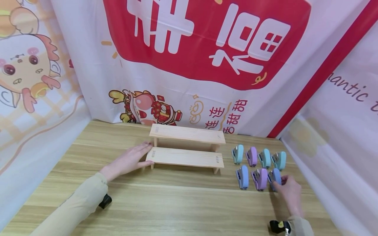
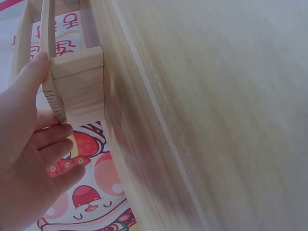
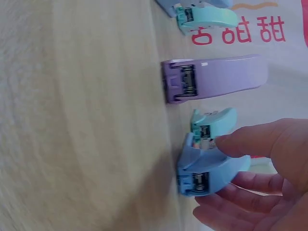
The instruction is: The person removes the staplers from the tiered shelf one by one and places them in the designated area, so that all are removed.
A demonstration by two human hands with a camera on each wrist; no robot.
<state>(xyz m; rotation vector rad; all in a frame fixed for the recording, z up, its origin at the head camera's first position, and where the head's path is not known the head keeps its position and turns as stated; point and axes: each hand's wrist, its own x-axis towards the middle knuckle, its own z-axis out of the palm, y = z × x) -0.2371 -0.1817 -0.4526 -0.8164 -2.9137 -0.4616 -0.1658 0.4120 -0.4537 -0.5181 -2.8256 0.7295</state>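
Observation:
My left hand point(image 1: 130, 160) rests at the left end of a two-tier wooden shelf point(image 1: 184, 156). In the left wrist view its thumb presses one edge of the lower board point(image 2: 47, 29) and the index finger lies at the opposite side. At the right, my right hand point(image 1: 289, 191) pinches a blue stapler point(image 3: 216, 168) between thumb and fingers, at the right end of the front row. Beside it stand a purple stapler point(image 1: 261, 178) and another blue stapler point(image 1: 243, 177). Behind are mint staplers point(image 1: 282, 160) and a second purple stapler point(image 1: 252, 155).
The wood-grain table point(image 1: 165, 209) meets a printed cloth backdrop point(image 1: 192, 88) right behind the shelf. White cloth sides point(image 1: 333, 131) bound the table on left and right. The upper tier point(image 1: 186, 133) stands behind the lower board.

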